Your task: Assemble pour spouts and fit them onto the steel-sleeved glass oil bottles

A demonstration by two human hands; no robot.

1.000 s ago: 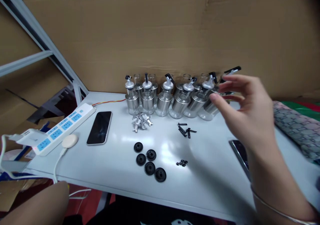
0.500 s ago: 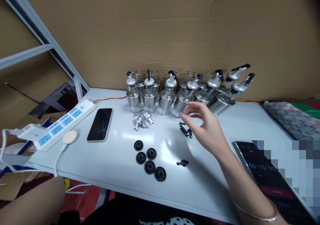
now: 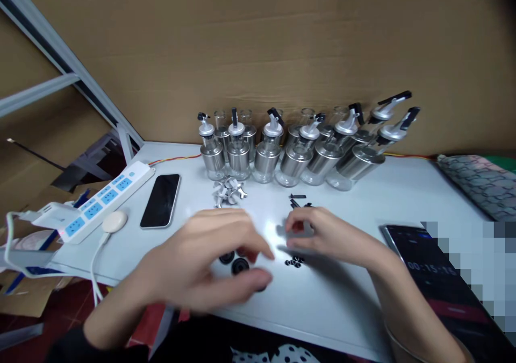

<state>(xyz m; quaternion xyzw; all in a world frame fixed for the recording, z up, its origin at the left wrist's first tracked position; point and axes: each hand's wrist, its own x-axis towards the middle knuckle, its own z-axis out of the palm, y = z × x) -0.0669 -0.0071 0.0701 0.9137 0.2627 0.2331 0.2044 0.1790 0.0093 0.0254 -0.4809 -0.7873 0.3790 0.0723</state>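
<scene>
My left hand (image 3: 213, 263) hangs over several black round discs (image 3: 241, 266), hiding part of the group; its thumb and fingers are apart and hold nothing visible. My right hand (image 3: 322, 234) is low over the table, fingers curved, with a gap between thumb and index finger. Just below its fingertips lies a small cluster of tiny black parts (image 3: 296, 262). Short black levers (image 3: 298, 196) lie beyond that hand, some partly covered by it. A pile of silver spout pieces (image 3: 229, 192) sits farther back, left of the levers.
Several glass-and-steel bottles (image 3: 238, 158), the front ones with pourers, line the back of the white table (image 3: 189, 169). At left are a phone (image 3: 161, 200), power strip (image 3: 102, 200) and round charger (image 3: 114, 221). At right are a timer phone (image 3: 435, 282) and patterned fabric (image 3: 471, 185).
My left hand has come in from the lower left over the black discs. My right hand has moved down from near the bottles and levers towards the tiny black parts.
</scene>
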